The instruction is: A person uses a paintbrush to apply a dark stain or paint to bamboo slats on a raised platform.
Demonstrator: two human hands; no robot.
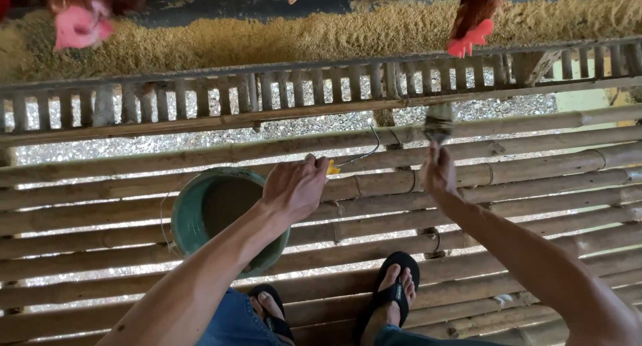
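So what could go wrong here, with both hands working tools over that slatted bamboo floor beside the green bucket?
1. The left hand grips a thin bent metal hook with a yellow handle; a slip could drop it through the gaps in the bamboo pole floor.
2. The right hand holds a small worn brush near the slatted wooden rail; it might also fall through.
3. The round green plastic bucket stands by a sandalled foot, so a kick could tip it.

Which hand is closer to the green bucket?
Left. The left hand hovers right over the bucket rim, holding a wire hook. The right hand is farther off to the right, gripping a brush.
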